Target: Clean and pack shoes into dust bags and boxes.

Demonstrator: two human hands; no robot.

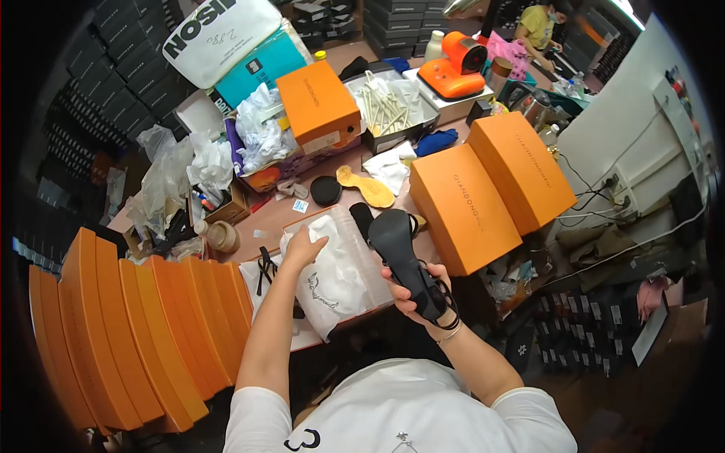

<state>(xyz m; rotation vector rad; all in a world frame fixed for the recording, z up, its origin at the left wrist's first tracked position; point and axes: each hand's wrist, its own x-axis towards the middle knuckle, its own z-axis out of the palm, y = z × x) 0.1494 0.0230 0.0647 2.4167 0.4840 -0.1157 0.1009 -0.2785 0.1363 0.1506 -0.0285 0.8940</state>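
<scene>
Standing near, I see in the head view the right hand gripping a black shoe around its heel end, with the sole turned up. The left hand is open, with the thumb apart, and rests on a white bag; whether it also pinches the fabric, I cannot tell. The bag lies over the open box at the near edge of the table, and the shoe is held just to the right of it.

In my judgement, the grip at one end could let the shoe tip, because its wide front part has no support. The thin black straps lie loose beside the wrist and could catch on the bracelet. The bag looks soft and smooth, and its lower corner reaches past the box rim, so a careless pull might make it slide down. The upright row of orange boxes is near the left forearm; an elbow bump could disturb it.

About writing: the bag carries black script letters, and the two orange boxes at right have dark capitals on their lids. A white package shows big black capitals and some handwritten figures. The small labels on the dark boxes at lower right are too tiny to read.
</scene>
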